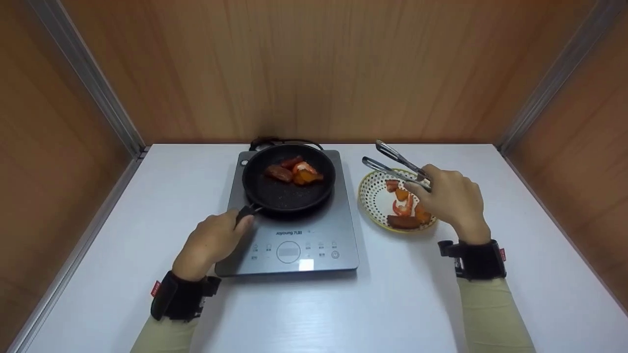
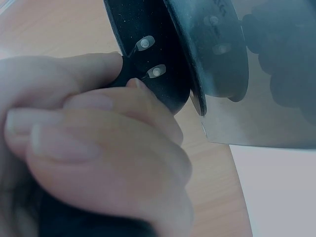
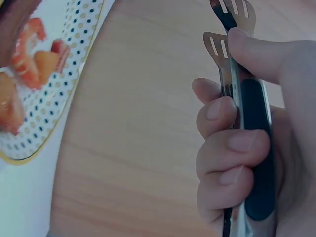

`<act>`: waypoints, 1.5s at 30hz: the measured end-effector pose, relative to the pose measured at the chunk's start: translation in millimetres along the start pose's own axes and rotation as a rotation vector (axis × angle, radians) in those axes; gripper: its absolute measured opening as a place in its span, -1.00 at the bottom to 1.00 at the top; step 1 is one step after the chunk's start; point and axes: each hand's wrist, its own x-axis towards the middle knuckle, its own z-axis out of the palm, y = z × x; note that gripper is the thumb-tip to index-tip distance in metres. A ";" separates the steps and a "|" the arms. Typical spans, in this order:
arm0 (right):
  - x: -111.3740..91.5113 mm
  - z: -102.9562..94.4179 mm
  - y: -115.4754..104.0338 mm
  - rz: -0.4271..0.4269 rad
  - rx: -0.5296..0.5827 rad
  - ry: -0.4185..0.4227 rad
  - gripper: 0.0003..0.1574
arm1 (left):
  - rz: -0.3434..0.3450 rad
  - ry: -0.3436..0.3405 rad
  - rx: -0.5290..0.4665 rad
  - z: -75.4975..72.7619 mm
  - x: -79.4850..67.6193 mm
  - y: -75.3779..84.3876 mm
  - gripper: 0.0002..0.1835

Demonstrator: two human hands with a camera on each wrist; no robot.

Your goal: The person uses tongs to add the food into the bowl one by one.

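My left hand [image 1: 211, 240] grips the black handle [image 1: 247, 212] of a frying pan [image 1: 284, 198]; the left wrist view shows the fingers curled round it, close to two rivets. Inside the pan lie pieces of meat [image 1: 279, 173], a shrimp-like red and white piece [image 1: 304, 167] and an orange piece [image 1: 305, 177]. My right hand [image 1: 451, 198] holds metal tongs [image 3: 256, 148] with dark grips, fingers wrapped round them. Their slotted tips stand apart with nothing between them, over the far side of a dotted plate [image 1: 375, 201]. Similar food pieces [image 1: 403, 222] lie on that plate.
Beneath the pan is a flat induction cooker [image 1: 314, 240] with touch controls along its front. A black cable [image 1: 294, 141] runs behind it. Wooden panels [image 1: 314, 73] enclose the white table [image 1: 294, 314] at the back and both sides.
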 end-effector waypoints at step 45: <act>-10.9 22.2 49.1 0.268 0.117 -0.285 -0.15 | 0.005 -0.007 0.012 0.4 2.6 -0.6 -0.52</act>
